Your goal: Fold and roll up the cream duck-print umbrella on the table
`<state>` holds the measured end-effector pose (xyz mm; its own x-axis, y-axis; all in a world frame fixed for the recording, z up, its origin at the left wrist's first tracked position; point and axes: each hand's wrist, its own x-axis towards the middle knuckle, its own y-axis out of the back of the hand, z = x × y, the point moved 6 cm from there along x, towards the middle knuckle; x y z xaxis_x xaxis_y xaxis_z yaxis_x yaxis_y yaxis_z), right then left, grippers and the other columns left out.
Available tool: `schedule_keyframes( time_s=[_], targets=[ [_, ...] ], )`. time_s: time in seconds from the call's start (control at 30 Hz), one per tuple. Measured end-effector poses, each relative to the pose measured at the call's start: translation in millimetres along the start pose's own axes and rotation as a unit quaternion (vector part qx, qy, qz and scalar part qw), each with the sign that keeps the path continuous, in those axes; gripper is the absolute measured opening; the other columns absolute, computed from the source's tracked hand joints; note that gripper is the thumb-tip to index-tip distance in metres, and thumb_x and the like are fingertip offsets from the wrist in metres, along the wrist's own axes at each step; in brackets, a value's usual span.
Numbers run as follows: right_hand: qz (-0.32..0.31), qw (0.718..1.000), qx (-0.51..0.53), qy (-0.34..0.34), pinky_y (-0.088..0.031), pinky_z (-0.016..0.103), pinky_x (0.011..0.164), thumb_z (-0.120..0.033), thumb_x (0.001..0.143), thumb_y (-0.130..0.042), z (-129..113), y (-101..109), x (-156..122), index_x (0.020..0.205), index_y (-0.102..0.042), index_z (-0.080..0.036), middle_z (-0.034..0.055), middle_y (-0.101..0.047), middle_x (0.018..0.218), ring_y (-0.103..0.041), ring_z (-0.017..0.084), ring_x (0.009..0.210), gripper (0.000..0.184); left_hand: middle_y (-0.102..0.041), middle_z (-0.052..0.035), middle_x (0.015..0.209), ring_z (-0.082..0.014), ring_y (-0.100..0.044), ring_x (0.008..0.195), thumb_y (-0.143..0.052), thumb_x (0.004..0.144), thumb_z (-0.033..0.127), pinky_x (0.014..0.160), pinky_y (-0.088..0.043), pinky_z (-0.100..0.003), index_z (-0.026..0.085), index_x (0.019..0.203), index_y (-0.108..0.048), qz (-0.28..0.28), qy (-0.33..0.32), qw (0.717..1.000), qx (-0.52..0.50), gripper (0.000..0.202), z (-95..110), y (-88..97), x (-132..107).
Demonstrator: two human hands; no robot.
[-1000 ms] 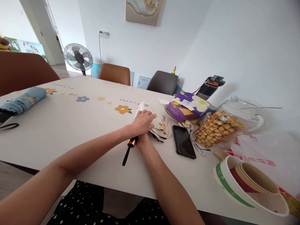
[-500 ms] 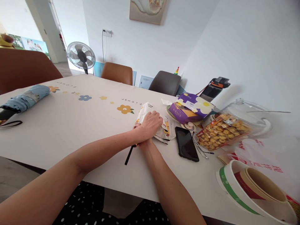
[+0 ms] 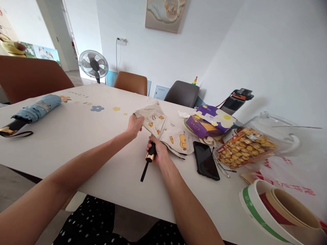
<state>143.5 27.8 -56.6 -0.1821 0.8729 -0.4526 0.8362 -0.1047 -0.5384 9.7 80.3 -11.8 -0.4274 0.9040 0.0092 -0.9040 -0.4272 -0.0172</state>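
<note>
A cream umbrella (image 3: 172, 136) with yellow cartoon prints lies loosely folded on the table, its fabric fanned out away from me. My right hand (image 3: 157, 148) is closed round its black and gold handle, and a black wrist strap hangs from the handle's end toward me. To the left, my left hand (image 3: 135, 126) pinches the edge of one fabric panel and holds it spread out. A second umbrella (image 3: 41, 107), light blue with a black and gold handle, rests folded at the table's left side.
Right of the cream umbrella lie a black phone (image 3: 205, 160) and glasses (image 3: 222, 166). Behind them are a purple box (image 3: 204, 124) and a clear jug (image 3: 276, 132) near a snack pack (image 3: 246, 146). Paper tubs (image 3: 258, 207) stand at the front right. A fan (image 3: 94, 64) is beyond the table.
My left hand has moved from on top of the umbrella, across my right hand, out to the left, drawing a fabric panel open. The handle has come into view. The camera has shifted slightly.
</note>
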Motion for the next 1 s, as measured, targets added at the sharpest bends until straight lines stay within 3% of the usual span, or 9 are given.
schedule_keyframes(
  time_s=[0.1, 0.2, 0.53, 0.67, 0.77, 1.0],
  targets=[
    [-0.003, 1.000, -0.013, -0.014, -0.039, 0.018, 0.033, -0.016, 0.069, -0.062, 2, 1, 0, 0.065, -0.050, -0.014, -0.0038, -0.047, 0.051, -0.040, 0.005, 0.038, 0.014, -0.037, 0.0068, 0.046, -0.0068, -0.035, 0.037, -0.051, 0.067, 0.020, 0.036, -0.029, -0.019, 0.018, 0.068, -0.043, 0.023, 0.017, 0.999, -0.038, 0.008, -27, 18.3, 2],
    [-0.014, 1.000, -0.011, -0.012, -0.038, 0.017, 0.033, -0.016, 0.066, -0.066, 1, 1, 0, 0.064, -0.049, -0.014, -0.0040, -0.047, 0.053, -0.040, 0.004, 0.039, 0.017, -0.040, 0.0068, 0.047, -0.0070, -0.038, 0.037, -0.048, 0.069, 0.023, 0.035, -0.032, -0.019, 0.019, 0.071, -0.043, 0.032, 0.017, 0.998, -0.048, 0.007, -40, 22.9, 0],
    [-0.034, 0.999, 0.036, -0.021, -0.034, 0.014, 0.031, -0.039, 0.070, -0.067, -11, 3, -1, 0.075, -0.045, -0.018, -0.0054, -0.046, 0.057, -0.036, 0.003, 0.037, 0.030, -0.042, 0.0066, 0.050, -0.0077, -0.040, 0.037, -0.043, 0.077, 0.028, 0.037, -0.035, -0.020, 0.019, 0.080, -0.045, 0.025, 0.021, 0.999, -0.035, 0.010, -44, 21.1, 2],
    [-0.045, 0.998, 0.045, -0.018, -0.032, 0.012, 0.030, -0.020, 0.074, -0.061, -20, 6, -1, 0.071, -0.042, -0.017, -0.0070, -0.043, 0.056, -0.032, 0.001, 0.035, 0.019, -0.049, 0.0052, 0.050, -0.0080, -0.043, 0.040, -0.047, 0.076, 0.025, 0.042, -0.034, -0.020, 0.020, 0.076, -0.043, -0.053, -0.030, 0.996, 0.058, 0.006, -37, 5.5, -11],
    [-0.040, 0.998, 0.041, 0.011, -0.032, 0.012, 0.030, -0.013, 0.073, -0.056, -30, 9, -2, 0.067, -0.040, -0.017, -0.0073, -0.040, 0.054, -0.030, 0.000, 0.034, 0.017, -0.058, 0.0036, 0.057, -0.0076, -0.045, 0.046, -0.045, 0.077, 0.023, 0.048, -0.033, -0.020, 0.020, 0.073, -0.041, -0.143, -0.097, 0.971, 0.164, 0.006, -33, -12.8, -25],
    [-0.043, 0.997, 0.055, 0.029, -0.030, 0.011, 0.028, -0.012, 0.072, -0.053, -38, 8, -3, 0.067, -0.038, -0.017, -0.0079, -0.040, 0.054, -0.029, 0.000, 0.033, 0.017, -0.062, 0.0028, 0.060, -0.0092, -0.048, 0.050, -0.040, 0.079, 0.022, 0.050, -0.033, -0.021, 0.020, 0.077, -0.041, -0.144, -0.054, 0.971, 0.183, 0.003, -38, -11.9, -25]
  ],
)
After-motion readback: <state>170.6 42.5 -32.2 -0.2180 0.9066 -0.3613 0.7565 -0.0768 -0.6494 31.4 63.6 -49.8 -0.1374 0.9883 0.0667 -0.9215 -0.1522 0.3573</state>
